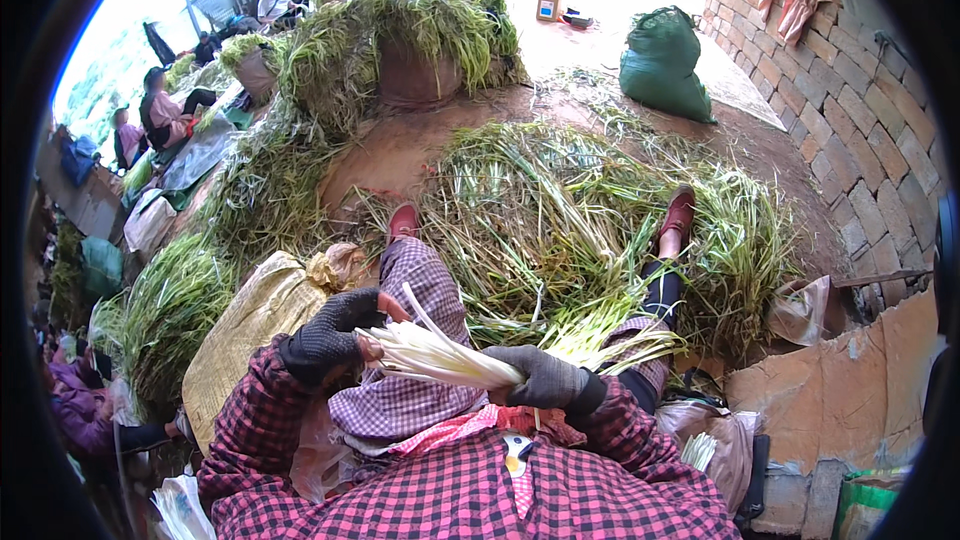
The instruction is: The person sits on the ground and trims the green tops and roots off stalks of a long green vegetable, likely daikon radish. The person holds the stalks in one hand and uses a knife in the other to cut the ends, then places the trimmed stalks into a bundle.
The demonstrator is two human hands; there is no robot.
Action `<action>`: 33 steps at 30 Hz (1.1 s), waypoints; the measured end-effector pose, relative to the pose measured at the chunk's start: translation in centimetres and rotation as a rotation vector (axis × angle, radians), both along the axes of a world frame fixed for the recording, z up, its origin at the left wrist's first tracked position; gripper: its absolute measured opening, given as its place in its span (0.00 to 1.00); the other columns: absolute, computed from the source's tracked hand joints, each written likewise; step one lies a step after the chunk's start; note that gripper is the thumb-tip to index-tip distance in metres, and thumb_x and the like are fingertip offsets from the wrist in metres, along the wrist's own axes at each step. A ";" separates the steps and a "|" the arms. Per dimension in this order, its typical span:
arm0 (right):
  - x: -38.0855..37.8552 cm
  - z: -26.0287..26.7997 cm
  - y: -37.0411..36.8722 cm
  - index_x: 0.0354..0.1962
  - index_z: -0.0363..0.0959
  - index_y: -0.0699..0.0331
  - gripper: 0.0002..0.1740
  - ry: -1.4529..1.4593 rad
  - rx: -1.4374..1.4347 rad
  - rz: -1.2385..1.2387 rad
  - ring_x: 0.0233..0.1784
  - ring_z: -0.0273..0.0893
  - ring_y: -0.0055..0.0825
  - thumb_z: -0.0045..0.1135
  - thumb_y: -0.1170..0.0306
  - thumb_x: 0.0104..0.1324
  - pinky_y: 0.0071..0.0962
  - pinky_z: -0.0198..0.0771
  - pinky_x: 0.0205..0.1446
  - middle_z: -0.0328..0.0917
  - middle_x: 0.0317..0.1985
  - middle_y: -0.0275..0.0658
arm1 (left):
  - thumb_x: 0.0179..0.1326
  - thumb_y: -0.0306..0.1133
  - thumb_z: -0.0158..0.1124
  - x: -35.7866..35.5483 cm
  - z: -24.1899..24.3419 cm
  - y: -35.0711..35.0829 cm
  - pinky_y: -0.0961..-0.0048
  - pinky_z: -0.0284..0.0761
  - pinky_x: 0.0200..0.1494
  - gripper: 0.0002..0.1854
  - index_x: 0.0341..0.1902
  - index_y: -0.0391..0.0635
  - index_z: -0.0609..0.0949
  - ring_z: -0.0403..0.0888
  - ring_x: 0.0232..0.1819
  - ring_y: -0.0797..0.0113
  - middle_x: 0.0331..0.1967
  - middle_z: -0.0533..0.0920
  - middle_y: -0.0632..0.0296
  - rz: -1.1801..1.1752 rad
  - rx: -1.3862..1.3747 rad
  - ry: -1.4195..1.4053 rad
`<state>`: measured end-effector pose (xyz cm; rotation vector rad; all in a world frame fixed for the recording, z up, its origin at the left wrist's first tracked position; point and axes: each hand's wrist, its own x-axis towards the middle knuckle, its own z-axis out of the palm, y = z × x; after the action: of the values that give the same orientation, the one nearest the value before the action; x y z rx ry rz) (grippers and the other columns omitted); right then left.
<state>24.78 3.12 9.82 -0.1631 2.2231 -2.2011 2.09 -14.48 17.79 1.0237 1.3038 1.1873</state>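
A bundle of pale, leek-like stalks (442, 352) lies across my lap, white ends to the left and yellow-green leaves (600, 341) to the right. My right hand (544, 379), in a grey knit glove, is closed around its middle. At the white ends is my left hand (337, 337) in a dark dotted glove with bare fingertips. Its thumb and a finger touch the ends, but whether they grip is unclear. One stalk (424, 315) slants up out of the bundle. Beyond my knees, a broad heap of loose green and dry stalks (540, 217) spreads between my red shoes.
A yellowish woven sack (251, 337) stands by my left leg. Cut white stalks (180, 510) lie at lower left, more (699, 451) at my right hip. Cardboard (817, 390) and a brick wall (840, 90) flank the right. Ahead are a green sack (664, 64) and piled greens (420, 15). People sit at left.
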 end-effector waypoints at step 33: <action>-1.0 -2.5 -2.1 0.51 0.64 0.63 0.27 -0.195 -0.239 -0.109 0.49 0.64 0.19 0.59 0.78 0.51 0.21 0.61 0.53 0.69 0.45 0.31 | 0.47 0.25 0.63 8.8 -9.5 6.2 0.55 0.68 0.50 0.23 0.48 0.44 0.67 0.76 0.42 0.55 0.33 0.78 0.52 0.075 0.430 -0.513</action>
<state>23.75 1.05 7.29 0.1690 1.9085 -2.4153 10.90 -8.32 8.28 0.8844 0.7026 1.6998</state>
